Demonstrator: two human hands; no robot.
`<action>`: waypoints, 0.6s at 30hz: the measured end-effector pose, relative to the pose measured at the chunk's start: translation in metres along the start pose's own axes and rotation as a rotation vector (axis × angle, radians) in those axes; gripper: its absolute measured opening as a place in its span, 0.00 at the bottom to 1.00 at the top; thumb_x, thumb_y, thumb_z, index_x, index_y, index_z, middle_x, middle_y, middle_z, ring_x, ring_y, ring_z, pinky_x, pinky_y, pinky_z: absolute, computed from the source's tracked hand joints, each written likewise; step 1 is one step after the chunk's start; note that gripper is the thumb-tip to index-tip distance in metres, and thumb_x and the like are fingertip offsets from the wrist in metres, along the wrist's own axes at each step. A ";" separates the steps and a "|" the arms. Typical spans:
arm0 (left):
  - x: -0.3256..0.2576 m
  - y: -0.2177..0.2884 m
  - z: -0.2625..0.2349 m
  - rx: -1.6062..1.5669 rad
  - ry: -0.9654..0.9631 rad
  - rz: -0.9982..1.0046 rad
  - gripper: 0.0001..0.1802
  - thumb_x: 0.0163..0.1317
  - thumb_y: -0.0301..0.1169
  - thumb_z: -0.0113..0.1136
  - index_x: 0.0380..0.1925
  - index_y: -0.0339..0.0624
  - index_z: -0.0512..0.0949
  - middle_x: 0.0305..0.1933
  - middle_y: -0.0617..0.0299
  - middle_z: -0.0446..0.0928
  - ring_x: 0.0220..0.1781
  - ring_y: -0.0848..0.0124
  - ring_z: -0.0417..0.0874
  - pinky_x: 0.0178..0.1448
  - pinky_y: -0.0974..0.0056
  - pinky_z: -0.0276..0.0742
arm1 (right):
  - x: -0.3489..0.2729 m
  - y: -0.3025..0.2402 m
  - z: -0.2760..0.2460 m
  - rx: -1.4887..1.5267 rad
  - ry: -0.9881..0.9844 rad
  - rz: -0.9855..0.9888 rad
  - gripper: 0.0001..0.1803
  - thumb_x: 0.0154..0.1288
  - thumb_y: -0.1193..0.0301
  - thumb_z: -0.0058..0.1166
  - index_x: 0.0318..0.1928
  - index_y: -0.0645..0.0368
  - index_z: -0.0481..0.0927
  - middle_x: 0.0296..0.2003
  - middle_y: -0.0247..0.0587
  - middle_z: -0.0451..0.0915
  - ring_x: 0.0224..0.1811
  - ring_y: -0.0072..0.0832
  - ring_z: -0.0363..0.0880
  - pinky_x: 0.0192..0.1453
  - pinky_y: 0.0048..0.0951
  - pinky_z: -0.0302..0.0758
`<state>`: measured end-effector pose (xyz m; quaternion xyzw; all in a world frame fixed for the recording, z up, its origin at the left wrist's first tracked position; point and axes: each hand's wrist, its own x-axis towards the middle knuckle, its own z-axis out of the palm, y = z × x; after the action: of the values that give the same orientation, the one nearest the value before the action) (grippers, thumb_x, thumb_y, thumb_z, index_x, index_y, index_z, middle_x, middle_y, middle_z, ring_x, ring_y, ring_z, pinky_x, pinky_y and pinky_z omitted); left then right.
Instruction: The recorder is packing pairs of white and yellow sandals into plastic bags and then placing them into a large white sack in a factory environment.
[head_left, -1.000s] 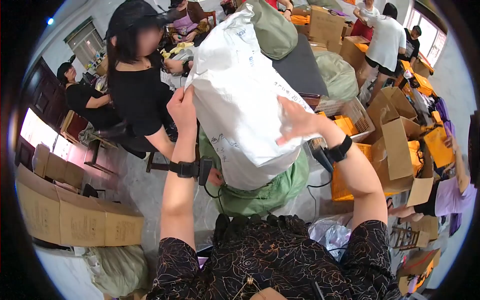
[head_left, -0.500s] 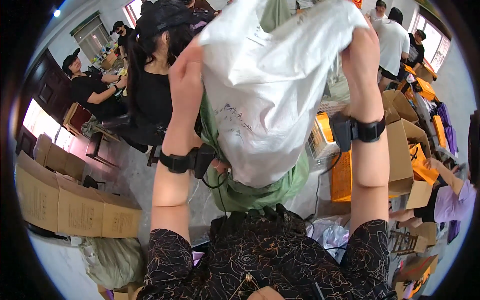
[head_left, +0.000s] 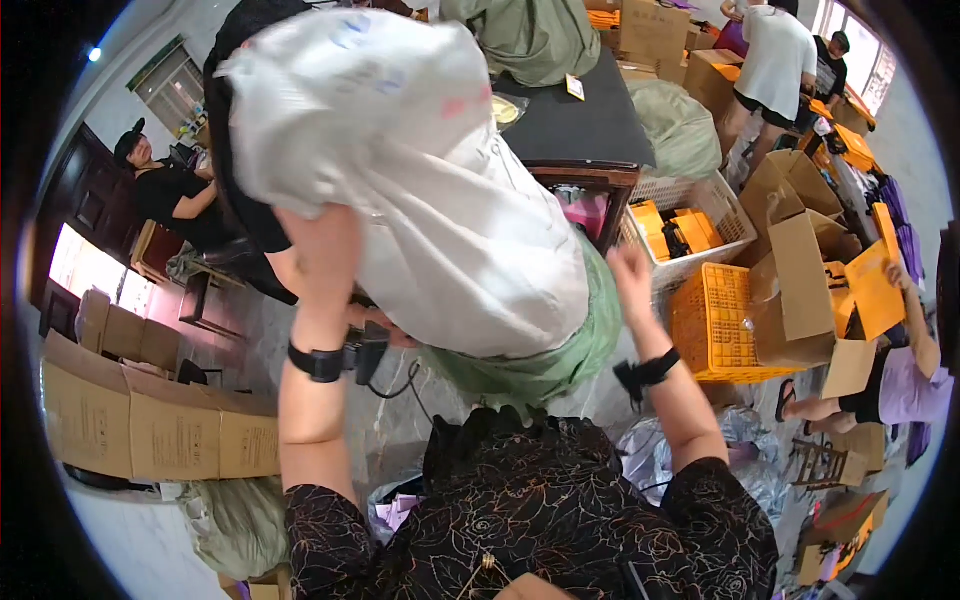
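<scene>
A large white crinkled plastic sack [head_left: 420,170] is held high in front of the camera, above a green woven bag [head_left: 540,365]. The left hand [head_left: 320,235] is pressed against the sack's underside; whether its grip is closed cannot be told. The right hand [head_left: 632,270] is seen just beside the sack's lower right edge, fingers loosely spread and gripping nothing. Behind, a dark flat surface [head_left: 585,120] on wooden legs is flanked by a white slatted plastic crate [head_left: 700,195] of orange packets and an orange plastic basket [head_left: 715,325]. Open brown cardboard boxes [head_left: 800,280] are crowded at the right, and flattened cardboard [head_left: 140,425] is stacked on the floor at the left.
</scene>
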<state>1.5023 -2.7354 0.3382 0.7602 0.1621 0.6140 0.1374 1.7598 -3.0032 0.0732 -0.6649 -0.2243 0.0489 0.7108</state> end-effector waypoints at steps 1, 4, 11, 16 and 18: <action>0.033 0.033 -0.008 0.274 0.022 0.207 0.24 0.62 0.28 0.65 0.55 0.28 0.70 0.56 0.51 0.73 0.55 0.61 0.73 0.65 0.57 0.64 | -0.022 0.078 -0.021 -0.128 0.055 0.477 0.33 0.59 0.51 0.64 0.54 0.65 0.74 0.50 0.46 0.76 0.52 0.33 0.75 0.56 0.33 0.71; 0.071 0.063 -0.039 -0.058 0.155 -0.079 0.23 0.62 0.30 0.64 0.54 0.28 0.74 0.57 0.53 0.75 0.55 0.65 0.72 0.62 0.61 0.66 | -0.093 0.079 0.019 0.140 -0.158 1.252 0.48 0.57 0.38 0.59 0.64 0.65 0.64 0.51 0.54 0.76 0.57 0.42 0.75 0.59 0.41 0.73; 0.086 0.113 -0.084 -0.270 0.413 -0.255 0.26 0.68 0.36 0.48 0.59 0.25 0.70 0.64 0.48 0.69 0.65 0.60 0.70 0.71 0.57 0.63 | -0.074 0.080 0.118 0.497 -0.606 1.131 0.29 0.65 0.49 0.57 0.52 0.62 0.72 0.38 0.46 0.79 0.36 0.33 0.80 0.37 0.29 0.78; 0.072 0.119 -0.188 -0.019 0.586 0.025 0.31 0.68 0.44 0.44 0.61 0.28 0.68 0.64 0.44 0.68 0.65 0.56 0.70 0.69 0.56 0.66 | -0.057 -0.034 0.138 0.387 -0.574 0.789 0.14 0.68 0.63 0.56 0.41 0.63 0.77 0.30 0.33 0.75 0.26 0.21 0.70 0.33 0.27 0.70; 0.065 0.148 -0.173 0.155 0.673 -0.002 0.30 0.68 0.42 0.45 0.61 0.27 0.68 0.64 0.44 0.68 0.62 0.56 0.72 0.68 0.57 0.67 | -0.067 -0.067 0.142 0.503 -0.544 0.678 0.13 0.69 0.64 0.55 0.44 0.63 0.77 0.33 0.31 0.76 0.31 0.20 0.71 0.38 0.26 0.71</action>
<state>1.3572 -2.8412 0.4926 0.5231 0.2451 0.8161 0.0187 1.6296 -2.9042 0.1226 -0.4716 -0.1539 0.5014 0.7089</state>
